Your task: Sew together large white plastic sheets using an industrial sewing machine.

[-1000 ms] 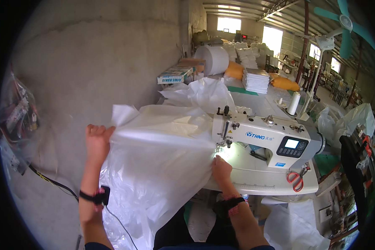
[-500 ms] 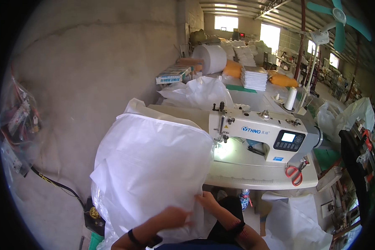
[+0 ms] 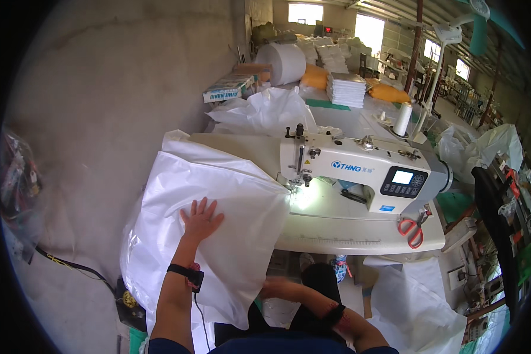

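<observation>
A large white sheet of smooth, slightly glossy material (image 3: 224,259) drapes over the left end of the sewing table, and its right corner reaches the needle area of a white sewing machine (image 3: 354,156). My left hand (image 3: 200,221) lies flat on the sheet, fingers spread. Low at the sheet's right edge is my right hand (image 3: 282,289); its fingers are shaded and blurred, so whether they grip the edge cannot be made out. The machine's lamp lights the spot beside the needle.
Red-handled scissors (image 3: 412,230) lie at the right of the sewing table (image 3: 336,241). A white thread cone (image 3: 402,119) stands behind the machine. More white material (image 3: 416,307) hangs at the lower right. A bare wall (image 3: 118,106) rises on the left.
My left hand has moved up and left from the sheet's lower part and now lies spread on it. My right hand has dropped slightly and left. The sheet's lower right edge has shifted left.
</observation>
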Demonstrator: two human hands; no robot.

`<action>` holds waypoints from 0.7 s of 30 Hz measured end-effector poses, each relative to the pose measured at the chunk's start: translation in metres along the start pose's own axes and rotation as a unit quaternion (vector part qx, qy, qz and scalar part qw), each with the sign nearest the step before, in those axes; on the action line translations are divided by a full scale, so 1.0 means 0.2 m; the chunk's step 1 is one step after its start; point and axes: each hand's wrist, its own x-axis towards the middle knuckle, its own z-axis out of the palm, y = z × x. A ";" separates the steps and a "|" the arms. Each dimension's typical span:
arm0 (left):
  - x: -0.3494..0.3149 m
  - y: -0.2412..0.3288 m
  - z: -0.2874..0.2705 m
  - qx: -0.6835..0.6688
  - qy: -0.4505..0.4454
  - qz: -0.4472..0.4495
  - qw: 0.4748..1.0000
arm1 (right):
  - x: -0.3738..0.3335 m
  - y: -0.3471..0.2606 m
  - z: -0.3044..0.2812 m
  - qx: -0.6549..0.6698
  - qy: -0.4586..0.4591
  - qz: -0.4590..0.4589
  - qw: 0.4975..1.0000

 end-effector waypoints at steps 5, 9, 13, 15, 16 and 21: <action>0.08 -0.02 -0.01 -0.002 0.008 0.012 1.000 | 0.42 0.11 -0.25 -0.464 0.193 -0.338 0.796; 0.02 -0.10 -0.15 -0.107 -0.028 0.112 0.988 | 0.73 0.16 -0.17 -0.210 0.196 0.028 0.957; -0.38 -0.19 -0.34 -0.281 0.192 0.055 0.939 | 0.84 0.13 -0.13 -0.300 0.232 0.017 0.925; -0.59 -0.22 -0.38 -0.230 0.289 0.051 0.928 | 0.90 0.08 -0.15 -0.334 0.269 0.014 0.903; -0.63 -0.23 -0.37 -0.234 0.289 0.053 0.927 | 0.93 0.05 -0.16 -0.349 0.288 0.013 0.892; -0.41 -0.34 -0.19 -0.210 0.258 0.077 0.940 | 1.12 -0.07 -0.24 -0.412 0.347 0.016 0.842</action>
